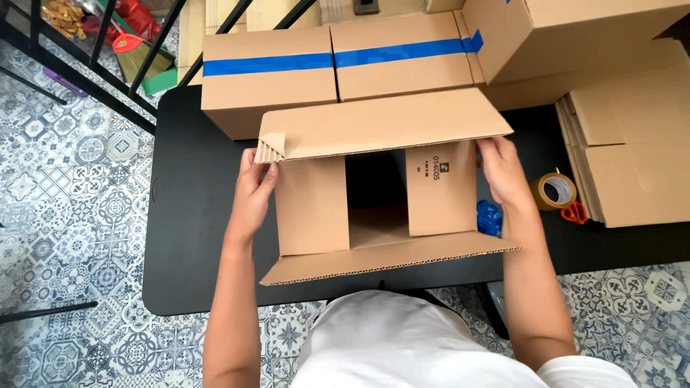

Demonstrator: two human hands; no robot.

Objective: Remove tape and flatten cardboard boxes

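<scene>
Gripping cardboard box (316, 208) sides, left hand (253, 192), right hand (505, 174)

- The open box (374, 208) between the hands is matt brown corrugated cardboard, its fluted edges showing.
- Beyond the hands, two cardboard boxes (334, 72) carry glossy blue tape (338, 59).
- The table (194, 215) under the hands looks smooth, matt black.
- Right of the right hand (507, 176), a glossy brown tape roll (555, 191).

Bare forearms, no rings or watch visible; a plain white short-sleeved shirt covers the torso.
</scene>
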